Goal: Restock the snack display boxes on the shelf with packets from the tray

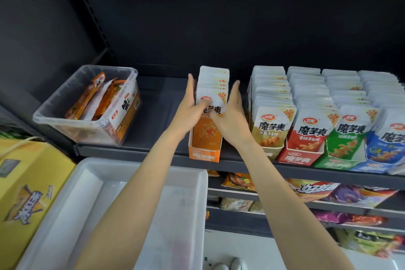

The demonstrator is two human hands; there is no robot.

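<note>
An orange display box (203, 154) stands on the dark shelf (252, 163), packed with a row of orange snack packets (213, 85). My left hand (192, 107) presses against the left side of the row, thumb across the front packet. My right hand (232, 114) presses the right side, fingers stretched along the packets. The white tray (92, 182) lies below the shelf at lower left, and it looks bare inside. To the right stand full display boxes: tan (268, 153), red (299, 158), green (337, 163) and blue (370, 167).
A clear plastic tub (87, 124) with orange snack bags sits at the shelf's left end. A yellow carton (28, 184) stands at lower left. Lower shelves (306, 204) carry more snack bags. A gap of bare shelf separates tub and orange box.
</note>
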